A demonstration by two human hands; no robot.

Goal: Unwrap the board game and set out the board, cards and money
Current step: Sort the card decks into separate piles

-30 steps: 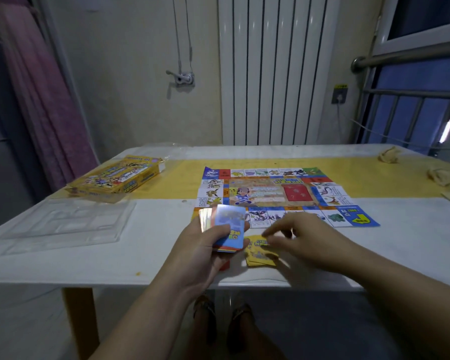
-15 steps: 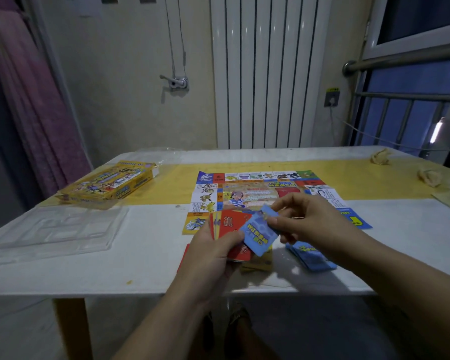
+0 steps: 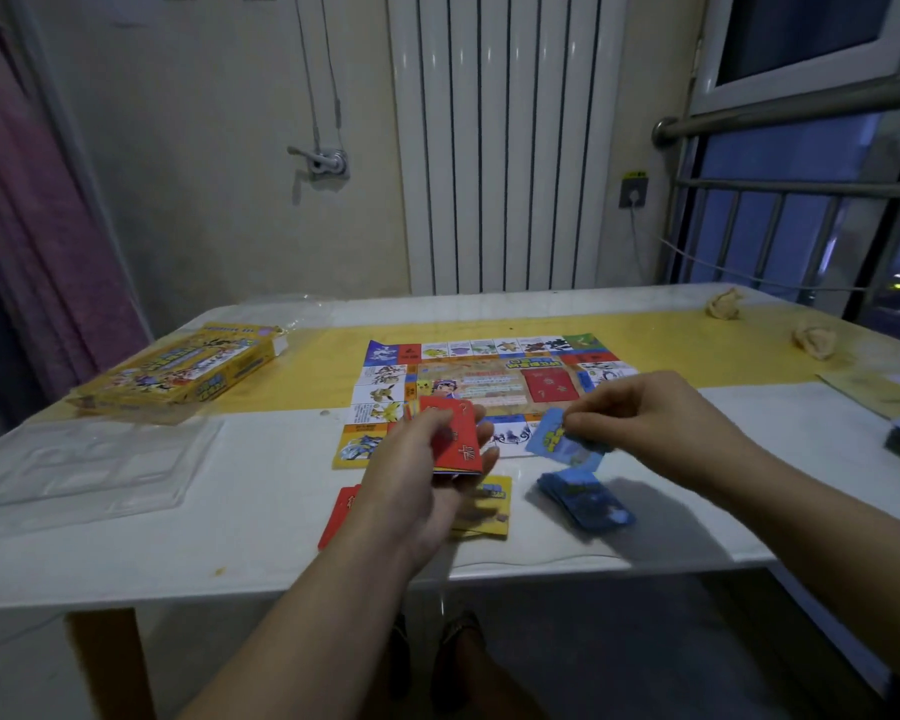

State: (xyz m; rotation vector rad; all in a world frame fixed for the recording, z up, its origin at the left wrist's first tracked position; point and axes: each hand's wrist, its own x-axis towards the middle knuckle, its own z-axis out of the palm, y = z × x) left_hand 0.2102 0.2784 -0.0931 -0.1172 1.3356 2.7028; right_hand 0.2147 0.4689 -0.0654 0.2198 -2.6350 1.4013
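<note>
- Your right hand (image 3: 661, 428) has carried the blue card (image 3: 562, 440) away from the stack in your left hand. It now hangs just above the blue pile (image 3: 588, 498) on the counter (image 3: 230, 537).
- That right hand pinches the card by one edge between thumb and fingertips.
- Your left hand (image 3: 411, 491) grips the unsorted stack (image 3: 453, 436) with a red card on top, thumb across the face and fingers curled beneath, over the near edge of the board (image 3: 489, 374).
- The board lies flat mid-counter. A red pile (image 3: 340, 517) and a yellow pile (image 3: 487, 506) sit just in front of it, partly hidden by your left hand.
- The cards look thin, light and glossy, so expect them to slide on each other. Slide the top one off with your thumb and take it by an edge.
- Release low over the blue pile, which already looks fanned and would probably scatter under a drop.
- The yellow box (image 3: 183, 376) and clear plastic tray (image 3: 74, 459) lie well to your left.
</note>
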